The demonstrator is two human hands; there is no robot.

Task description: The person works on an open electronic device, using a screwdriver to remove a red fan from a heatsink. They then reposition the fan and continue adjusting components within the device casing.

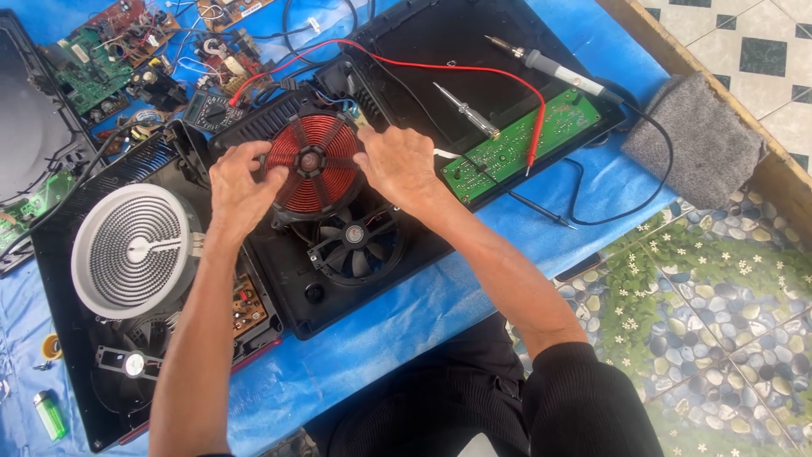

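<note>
Both hands, left hand (241, 182) and right hand (397, 165), grip opposite edges of the red coil (317, 156); a black fan (355, 241) sits just below them.

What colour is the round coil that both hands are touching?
The round coil is copper-red with black spokes and a black hub. The head view shows it, between the two hands.

red coil (315, 158) w/ black hub | blue sheet (423, 313) | green board (520, 144) | grey cloth (706, 140)
</note>
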